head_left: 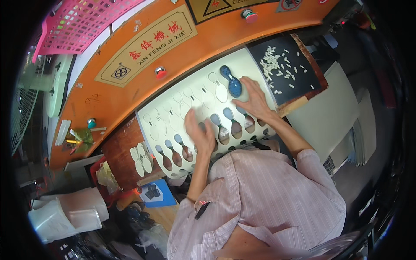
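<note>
A white sheet [178, 130] lies in front of me, marked with rows of sole shapes. Its far row shows pale outlines, several with a small dark slit; the near row is sole-shaped holes. On the sheet's far right part sits a dark blue, speckled sole-shaped piece [234, 88]. Right beside its lower end is my right hand [256, 102], thumb and fingers spread; I cannot tell if the fingertips touch it. Over the middle of the sheet, my left hand [200, 133] is slightly blurred, thumb apart from the fingers, with nothing seen in it.
An orange machine beam [212, 37] with red buttons runs along the far side. Small white strips [271, 60] lie scattered on a dark board at right. White sole pieces [141, 158] rest on the brown table at left. A pink basket [86, 26] stands far left.
</note>
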### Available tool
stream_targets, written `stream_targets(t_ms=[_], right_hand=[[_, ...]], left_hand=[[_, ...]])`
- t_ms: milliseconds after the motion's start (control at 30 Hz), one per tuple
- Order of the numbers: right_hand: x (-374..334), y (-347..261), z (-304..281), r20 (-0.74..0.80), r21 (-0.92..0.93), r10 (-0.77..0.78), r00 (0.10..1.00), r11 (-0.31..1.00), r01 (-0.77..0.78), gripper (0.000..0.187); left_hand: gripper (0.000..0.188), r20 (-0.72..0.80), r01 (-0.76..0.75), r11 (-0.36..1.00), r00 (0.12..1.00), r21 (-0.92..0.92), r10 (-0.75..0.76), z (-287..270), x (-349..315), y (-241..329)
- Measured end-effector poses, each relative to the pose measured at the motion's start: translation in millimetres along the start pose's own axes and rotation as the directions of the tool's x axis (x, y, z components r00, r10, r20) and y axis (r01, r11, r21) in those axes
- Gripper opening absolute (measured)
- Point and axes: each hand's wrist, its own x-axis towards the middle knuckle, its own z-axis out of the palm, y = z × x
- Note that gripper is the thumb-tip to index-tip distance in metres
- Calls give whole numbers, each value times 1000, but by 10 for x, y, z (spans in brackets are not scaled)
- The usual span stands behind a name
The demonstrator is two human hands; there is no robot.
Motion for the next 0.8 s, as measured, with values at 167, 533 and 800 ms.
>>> stream_targets(t_ms=[167,533,800], right_hand=[[-176,-72,50,114,-27,16,993,1000,-13,65],[-241,357,-419,518,563,546,658,361,-743,65],[-255,407,-545,139,51,179,974,981,-188,63]], left_hand=[[70,349,-48,988,932,-149,98,736,448,282],[74,464,2,999,886,37,-19,979,101,382],[69,406,53,998,913,-21,-40,1008,149,361]])
